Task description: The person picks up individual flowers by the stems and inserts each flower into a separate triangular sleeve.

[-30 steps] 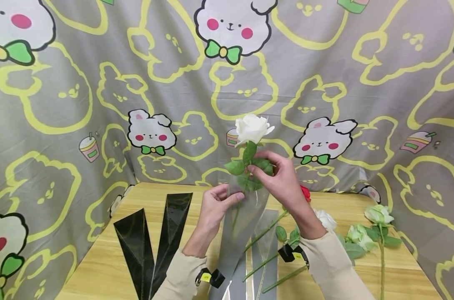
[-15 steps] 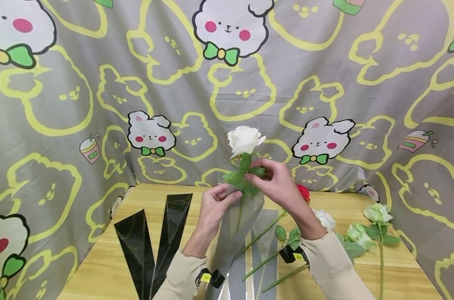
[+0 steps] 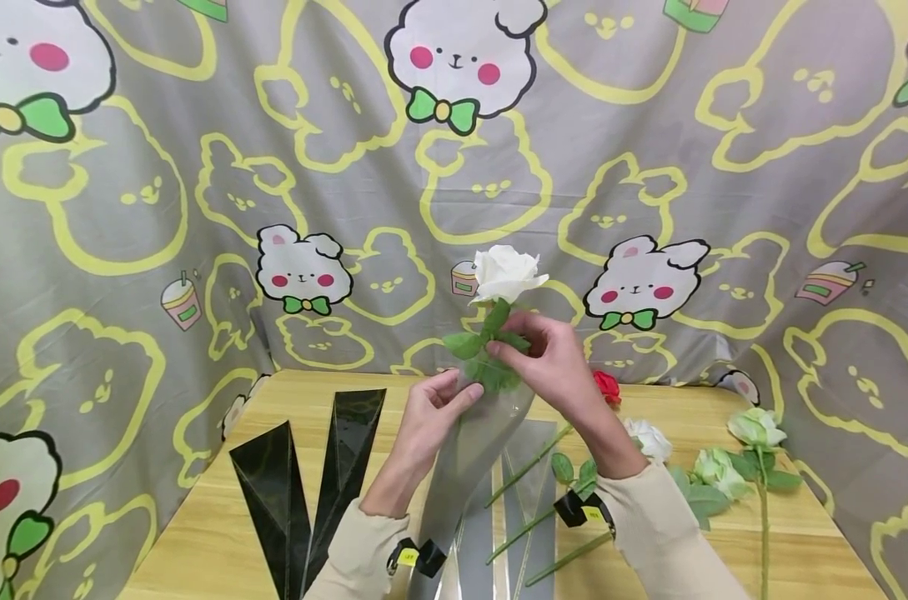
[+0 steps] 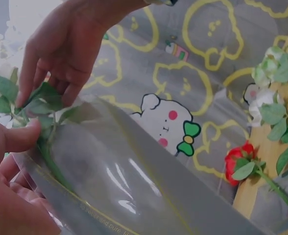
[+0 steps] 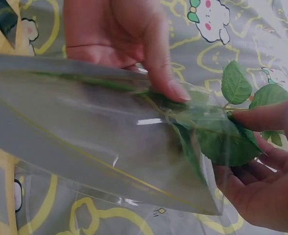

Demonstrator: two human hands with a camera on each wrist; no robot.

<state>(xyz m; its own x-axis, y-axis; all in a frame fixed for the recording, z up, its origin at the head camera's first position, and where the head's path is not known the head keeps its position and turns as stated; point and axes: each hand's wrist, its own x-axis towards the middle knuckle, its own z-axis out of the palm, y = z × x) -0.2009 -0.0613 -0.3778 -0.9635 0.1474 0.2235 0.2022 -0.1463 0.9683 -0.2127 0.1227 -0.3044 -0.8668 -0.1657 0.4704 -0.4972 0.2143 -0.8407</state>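
Note:
In the head view a white rose stands upright above the mouth of a translucent grey flower sleeve. My right hand pinches its stem among the green leaves, just under the bloom. At the left side of the opening, my left hand grips the sleeve between thumb and fingers. The right wrist view shows the rose's lower leaves partly inside the clear front, with the stem running down within it. A gold line edges the sleeve in the left wrist view.
Two black sleeves lie at left on the wooden table. More grey sleeves lie under my hands. To the right are a red rose, another white rose and pale green roses. A patterned curtain hangs behind.
The white rose first dips into the sleeve with my right hand, then comes slightly up and to the right. It sits a little lower than a second ago. My left hand stays nearly still.

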